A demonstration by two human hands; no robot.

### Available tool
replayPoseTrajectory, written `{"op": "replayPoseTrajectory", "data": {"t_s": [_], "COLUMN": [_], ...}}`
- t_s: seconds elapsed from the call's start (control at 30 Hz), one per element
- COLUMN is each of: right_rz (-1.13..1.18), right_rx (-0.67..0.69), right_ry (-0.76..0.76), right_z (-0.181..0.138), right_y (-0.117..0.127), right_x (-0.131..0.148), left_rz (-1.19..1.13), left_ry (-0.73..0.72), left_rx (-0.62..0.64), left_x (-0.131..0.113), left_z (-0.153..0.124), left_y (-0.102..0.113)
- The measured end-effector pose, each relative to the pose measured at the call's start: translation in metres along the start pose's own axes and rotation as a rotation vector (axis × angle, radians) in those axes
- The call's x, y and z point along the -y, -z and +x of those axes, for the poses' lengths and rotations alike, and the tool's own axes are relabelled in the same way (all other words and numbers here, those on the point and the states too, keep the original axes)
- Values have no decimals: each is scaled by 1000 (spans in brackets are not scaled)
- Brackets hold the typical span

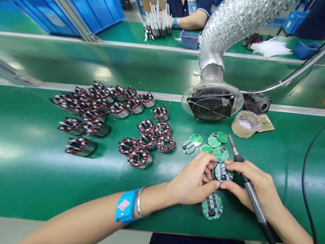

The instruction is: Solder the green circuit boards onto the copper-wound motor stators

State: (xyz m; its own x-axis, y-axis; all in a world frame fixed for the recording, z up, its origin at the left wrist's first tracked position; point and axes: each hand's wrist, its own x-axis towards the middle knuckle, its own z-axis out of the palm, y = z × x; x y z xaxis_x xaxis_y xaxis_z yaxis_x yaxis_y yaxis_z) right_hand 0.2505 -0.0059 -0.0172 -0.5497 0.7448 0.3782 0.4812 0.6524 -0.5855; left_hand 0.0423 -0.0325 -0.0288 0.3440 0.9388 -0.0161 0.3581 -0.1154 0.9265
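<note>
A round green circuit board (223,173) sits between my two hands, apparently on top of a dark part mostly hidden by my fingers. My left hand (195,178) grips it from the left, thumb at the near edge. With fingertips at the board's right edge, my right hand (253,182) also holds a soldering iron (253,199), its tip pointing up and away over the table. Just below lies another round board (212,206) with black components, on a dark part. Several loose round boards (214,141) lie beyond my hands.
Several motor stators (147,141) with copper windings stand to the left. Ahead hang a fume extractor fan (210,106) and its foil duct (223,21). Beside it is a round tan container (245,124). The iron's black cable (305,176) loops at right. A co-worker (194,8) sits opposite.
</note>
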Motion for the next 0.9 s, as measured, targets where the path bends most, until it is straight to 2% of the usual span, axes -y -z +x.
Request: {"op": "replayPoseTrajectory", "data": {"t_s": [0.13,0.2,0.27,0.5,0.67,0.9], "right_rz": [47,78,108,246,299,286], "right_rx": [8,-9,-25,-1,56,-11], "right_ry": [-25,-49,-74,-125,-163,-129], "right_z": [-3,-4,-6,-8,-8,-7], "right_y": [-1,-2,-3,-11,-20,-30], "right_x": [-5,-8,-9,-12,-16,-7], "left_rz": [357,404,408,435,433,480], "left_ry": [-306,-464,-545,-597,-514,-489], "left_rx": [-59,-12,34,44,69,53], "left_x": [-5,-6,-4,0,-9,-11], "left_z": [9,14,17,19,17,11], "left_y": [15,20,21,22,23,22]}}
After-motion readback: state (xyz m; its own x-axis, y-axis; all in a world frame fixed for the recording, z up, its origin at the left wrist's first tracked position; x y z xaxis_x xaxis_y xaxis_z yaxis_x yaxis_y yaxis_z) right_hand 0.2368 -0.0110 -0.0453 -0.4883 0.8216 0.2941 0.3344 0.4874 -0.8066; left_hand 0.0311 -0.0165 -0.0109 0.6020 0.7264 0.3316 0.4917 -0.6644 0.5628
